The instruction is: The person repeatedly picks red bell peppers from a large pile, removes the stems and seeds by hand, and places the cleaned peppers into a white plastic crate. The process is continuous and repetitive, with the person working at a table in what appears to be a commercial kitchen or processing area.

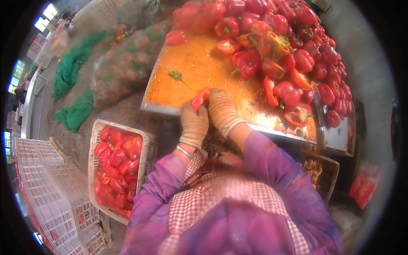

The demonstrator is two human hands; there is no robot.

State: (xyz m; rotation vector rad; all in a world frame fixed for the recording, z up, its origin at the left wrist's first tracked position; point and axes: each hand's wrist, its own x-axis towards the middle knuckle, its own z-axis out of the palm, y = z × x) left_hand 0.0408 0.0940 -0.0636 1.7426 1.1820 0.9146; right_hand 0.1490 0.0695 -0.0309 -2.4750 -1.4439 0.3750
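Both my hands wear tan knit gloves and meet over the front edge of a metal table [194, 60] wet with orange juice. My left hand [194, 122] grips a piece of red bell pepper [200, 98]. The fingertips of my right hand [224, 110] close on the same piece from the other side; part of it is hidden by the gloves. A green pepper stem [176, 76] lies on the table beyond my hands. To the right, a knife [319, 118] rests by the table's front edge near a cut-open pepper [298, 115].
A large heap of red bell peppers [302, 54] covers the table's back and right. A crate [145, 159] of peppers stands at lower left, near stacked white crates [47, 188]. Filled mesh sacks [124, 67] and green netting [71, 67] lie beyond. A scraps crate [333, 172] sits at right.
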